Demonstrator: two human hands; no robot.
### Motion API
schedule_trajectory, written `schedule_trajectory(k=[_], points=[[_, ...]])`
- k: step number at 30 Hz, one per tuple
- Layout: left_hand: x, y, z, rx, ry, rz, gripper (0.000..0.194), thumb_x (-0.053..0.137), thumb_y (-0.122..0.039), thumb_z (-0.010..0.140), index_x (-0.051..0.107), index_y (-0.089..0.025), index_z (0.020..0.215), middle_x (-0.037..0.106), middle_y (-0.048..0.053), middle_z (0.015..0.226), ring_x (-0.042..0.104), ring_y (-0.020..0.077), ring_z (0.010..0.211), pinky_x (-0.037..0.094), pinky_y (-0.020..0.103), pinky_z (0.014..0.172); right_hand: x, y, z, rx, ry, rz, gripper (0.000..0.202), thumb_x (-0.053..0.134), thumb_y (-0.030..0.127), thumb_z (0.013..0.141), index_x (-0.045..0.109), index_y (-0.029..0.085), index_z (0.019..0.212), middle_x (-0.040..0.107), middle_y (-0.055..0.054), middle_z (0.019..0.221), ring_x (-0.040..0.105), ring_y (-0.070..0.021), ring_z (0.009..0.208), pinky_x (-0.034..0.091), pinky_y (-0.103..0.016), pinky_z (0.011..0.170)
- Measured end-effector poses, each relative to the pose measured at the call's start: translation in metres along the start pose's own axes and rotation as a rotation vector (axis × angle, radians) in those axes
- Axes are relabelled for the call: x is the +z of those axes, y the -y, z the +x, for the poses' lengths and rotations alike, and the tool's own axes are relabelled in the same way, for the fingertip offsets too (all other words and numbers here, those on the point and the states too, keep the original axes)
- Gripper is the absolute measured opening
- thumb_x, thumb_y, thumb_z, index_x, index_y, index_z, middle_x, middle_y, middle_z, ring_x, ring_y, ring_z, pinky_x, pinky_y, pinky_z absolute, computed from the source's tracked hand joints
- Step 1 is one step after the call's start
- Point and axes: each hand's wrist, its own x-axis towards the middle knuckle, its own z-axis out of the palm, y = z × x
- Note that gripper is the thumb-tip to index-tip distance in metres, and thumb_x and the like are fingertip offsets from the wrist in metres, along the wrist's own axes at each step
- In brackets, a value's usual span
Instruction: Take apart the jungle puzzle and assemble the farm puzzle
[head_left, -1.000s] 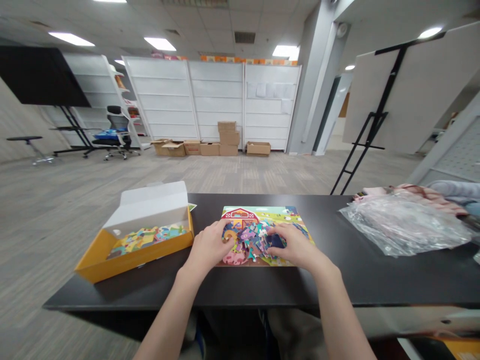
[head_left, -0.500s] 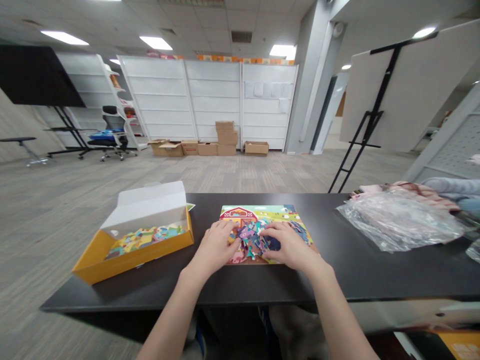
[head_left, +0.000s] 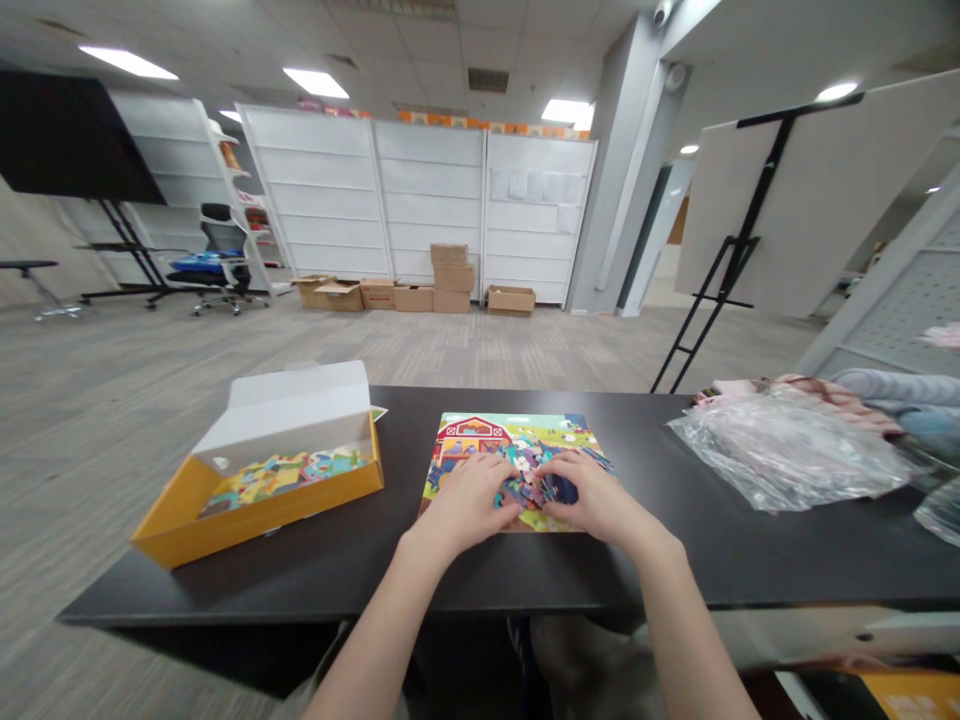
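A heap of small colourful puzzle pieces (head_left: 527, 462) lies on a flat farm picture board (head_left: 472, 431) with a red barn at its upper left. My left hand (head_left: 475, 500) curls round the heap's left side, thumb and fingers bent inward against the pieces. From the right, my right hand (head_left: 583, 490) cups the same heap, its fingertips close to those of the left. Some dark pieces show between the right thumb and fingers. Both palms hide part of the pile and the lower board.
On the left of the black table (head_left: 360, 580) stands an open yellow box (head_left: 277, 522) with more puzzle pieces inside and its white lid raised. Clear plastic bags (head_left: 795, 450) with soft pink cloth lie to the right. Shelves and cardboard boxes (head_left: 450, 280) stand beyond.
My left hand has swept rightward over the board, pushing pieces toward my right hand. The heap is narrower, and the board's left part with the barn is now uncovered.
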Motion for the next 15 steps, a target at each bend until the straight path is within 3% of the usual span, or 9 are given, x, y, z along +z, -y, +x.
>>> schedule_trajectory(k=[9,15], points=[[-0.009,0.007,-0.006,-0.026,0.027,-0.007,0.034,0.075,-0.027,0.081,0.068,-0.021,0.113,0.071,0.009,0.118,0.065,0.0298,0.112,0.05,0.043,0.099,-0.012,-0.004,-0.008,0.115,0.025,0.015,0.033,0.08,0.023,0.073,0.074,0.023,0.106,0.069,-0.013,0.127,0.05,-0.0337,0.137,0.039,-0.048,0.112],[-0.016,0.01,-0.013,-0.061,0.011,0.013,0.03,0.075,-0.029,0.081,0.069,-0.023,0.11,0.071,0.008,0.12,0.064,0.0289,0.114,0.051,0.041,0.098,-0.016,-0.011,-0.012,0.14,0.017,-0.002,0.031,0.079,0.024,0.072,0.074,0.022,0.103,0.066,-0.014,0.134,0.051,-0.0334,0.138,0.04,-0.048,0.111]])
